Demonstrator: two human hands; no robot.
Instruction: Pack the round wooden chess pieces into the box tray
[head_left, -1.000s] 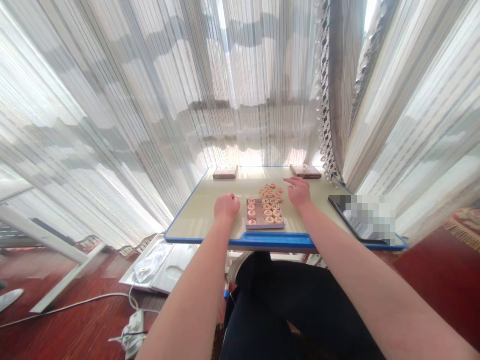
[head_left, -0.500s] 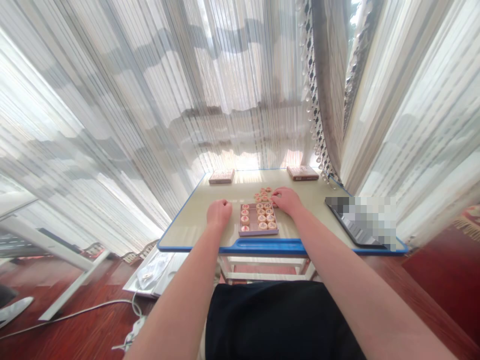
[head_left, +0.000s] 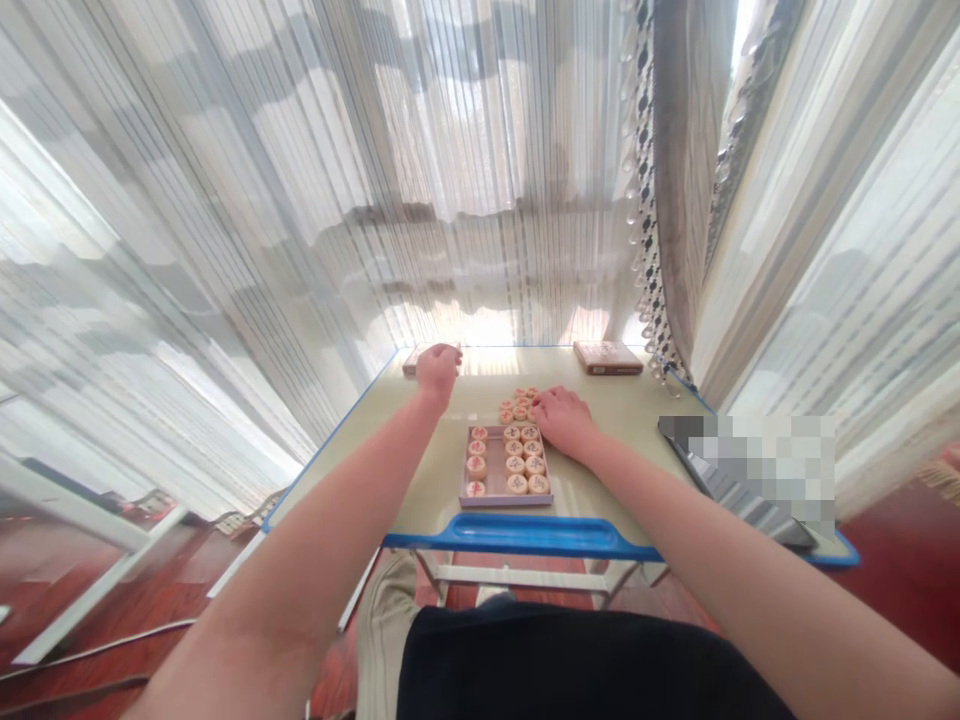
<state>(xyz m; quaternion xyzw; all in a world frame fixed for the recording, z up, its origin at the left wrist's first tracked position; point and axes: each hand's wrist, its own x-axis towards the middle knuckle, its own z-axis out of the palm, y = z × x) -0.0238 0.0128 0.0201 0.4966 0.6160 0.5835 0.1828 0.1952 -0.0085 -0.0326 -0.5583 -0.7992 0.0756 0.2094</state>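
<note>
My left hand [head_left: 438, 372] is raised over the far left of the table, fingers curled together, in front of a flat box [head_left: 411, 366] that it partly covers. Whether anything is inside its fingers is hidden. My right hand [head_left: 564, 416] rests low over the table, its bent fingers closed at a Chinese chess piece [head_left: 533, 412] on the edge of a loose cluster of pieces [head_left: 520, 402]. Nearer me lies a shallow open box [head_left: 496, 496] holding round wooden pieces: a red-marked column [head_left: 477, 449] at left and two dark-marked columns [head_left: 523, 465] at right.
Another flat box [head_left: 608, 358] lies at the table's back right. A dark-edged object [head_left: 720, 480], partly pixelated, lies at the right. The table's blue front rim has a tray groove [head_left: 532, 531]. Sheer curtains [head_left: 480, 200] hang behind the table.
My left hand has moved forward from beside the open box to the back left flat box. My right hand stays by the loose pieces. The camera view has shifted.
</note>
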